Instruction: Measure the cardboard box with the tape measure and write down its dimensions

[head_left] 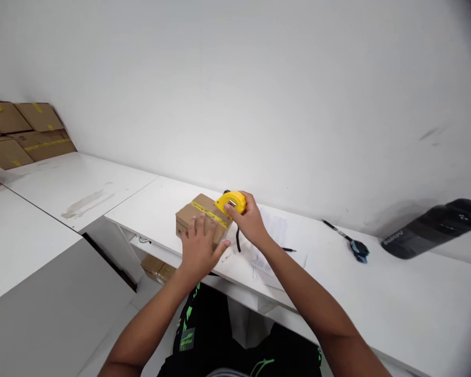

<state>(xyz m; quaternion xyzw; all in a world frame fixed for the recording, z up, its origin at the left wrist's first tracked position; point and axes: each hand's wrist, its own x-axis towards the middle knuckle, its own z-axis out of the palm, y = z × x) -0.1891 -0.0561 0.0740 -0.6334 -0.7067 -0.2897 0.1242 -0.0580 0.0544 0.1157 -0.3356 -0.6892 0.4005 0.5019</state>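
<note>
A small cardboard box (198,213) with a strip of yellow tape across its top sits on the white table (377,293) near its front edge. My left hand (200,246) lies on the near side of the box, fingers spread flat against it. At the box's far right corner, my right hand (249,220) is closed round a yellow tape dispenser (231,201). The dispenser touches the box's top edge where the yellow tape ends. A black cord or strap (238,241) hangs below the right hand.
White papers (272,230) and a pen (288,250) lie right of the box. Farther right are a black pen with a blue tool (357,248) and a black bottle (432,228) on its side. Taped cardboard boxes (19,133) are stacked far left; more boxes (157,267) under the table.
</note>
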